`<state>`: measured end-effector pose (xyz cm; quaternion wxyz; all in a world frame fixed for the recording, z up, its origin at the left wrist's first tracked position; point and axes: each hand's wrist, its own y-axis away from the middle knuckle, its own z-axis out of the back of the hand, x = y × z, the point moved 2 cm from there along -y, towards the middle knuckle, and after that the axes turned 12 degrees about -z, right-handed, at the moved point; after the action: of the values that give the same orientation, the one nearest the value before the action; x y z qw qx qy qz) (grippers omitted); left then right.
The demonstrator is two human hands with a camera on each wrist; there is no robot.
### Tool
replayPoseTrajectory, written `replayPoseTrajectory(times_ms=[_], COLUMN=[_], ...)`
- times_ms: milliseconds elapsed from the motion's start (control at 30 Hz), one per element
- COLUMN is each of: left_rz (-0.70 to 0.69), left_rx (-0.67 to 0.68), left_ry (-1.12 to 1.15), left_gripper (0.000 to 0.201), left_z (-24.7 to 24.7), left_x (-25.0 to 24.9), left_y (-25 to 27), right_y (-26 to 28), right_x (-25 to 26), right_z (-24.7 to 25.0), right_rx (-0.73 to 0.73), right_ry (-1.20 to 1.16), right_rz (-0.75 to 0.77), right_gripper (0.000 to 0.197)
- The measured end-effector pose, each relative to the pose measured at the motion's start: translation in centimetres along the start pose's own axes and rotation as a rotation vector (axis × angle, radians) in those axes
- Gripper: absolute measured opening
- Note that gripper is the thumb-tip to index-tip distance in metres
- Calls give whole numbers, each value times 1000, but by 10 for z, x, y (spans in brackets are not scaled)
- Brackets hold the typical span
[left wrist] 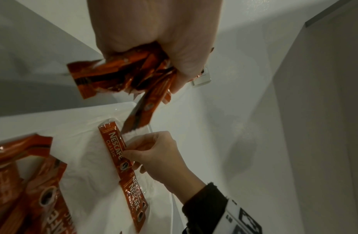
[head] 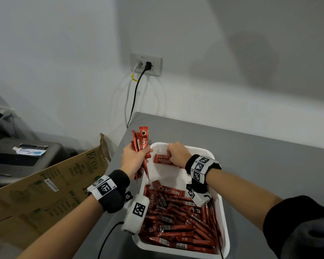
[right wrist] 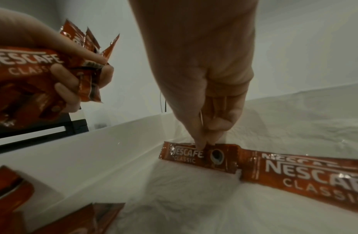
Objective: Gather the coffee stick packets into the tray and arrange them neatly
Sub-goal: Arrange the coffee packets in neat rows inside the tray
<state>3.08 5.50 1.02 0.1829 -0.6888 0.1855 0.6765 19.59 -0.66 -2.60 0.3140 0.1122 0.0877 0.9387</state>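
Observation:
A white tray [head: 223, 221] sits on the grey table [head: 260, 165]. Its near half holds a loose pile of red coffee stick packets [head: 180, 217]. My left hand [head: 135, 157] grips an upright bundle of packets [head: 141, 141] above the tray's far left corner; the bundle [left wrist: 122, 74] fans out below the fist. My right hand [head: 176, 153] is down at the tray's far end, fingertips pinching the top edge of a flat packet [right wrist: 194, 156]. A second packet [right wrist: 304, 174] lies end to end with it, with another partly showing behind it.
A tall cardboard box [head: 54, 184] stands against the table's left edge, close to the tray. Beyond it is a black machine [head: 17, 156]. A wall socket [head: 146, 64] has two cables hanging down behind the table. Bare tabletop stretches right of the tray.

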Motion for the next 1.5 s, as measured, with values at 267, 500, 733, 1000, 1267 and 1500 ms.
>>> replayPoseTrajectory(times_ms=[267, 500, 733, 1000, 1267, 1500], left_rz=[-6, 16, 3, 37, -20, -136], left_rx=[8, 58, 350, 315, 348, 497], left_ry=[16, -25, -230, -12, -91, -199], left_gripper=[8, 10, 13, 9, 7, 6], left_z=[3, 3, -25, -39, -40, -33], left_x=[0, 0, -9, -12, -16, -14], left_y=[1, 2, 6, 24, 25, 21], right_y=[-1, -2, 52, 81, 106, 107], right_x=[2, -6, -12, -50, -59, -72], right_z=[-7, 10, 84, 55, 37, 42], right_rx=[-31, -52, 190, -85, -57, 133], right_ry=[-19, -88, -945, -1122, -1241, -1046], right_rz=[15, -22, 93, -105, -117, -84], right_gripper=[9, 12, 29, 7, 14, 9])
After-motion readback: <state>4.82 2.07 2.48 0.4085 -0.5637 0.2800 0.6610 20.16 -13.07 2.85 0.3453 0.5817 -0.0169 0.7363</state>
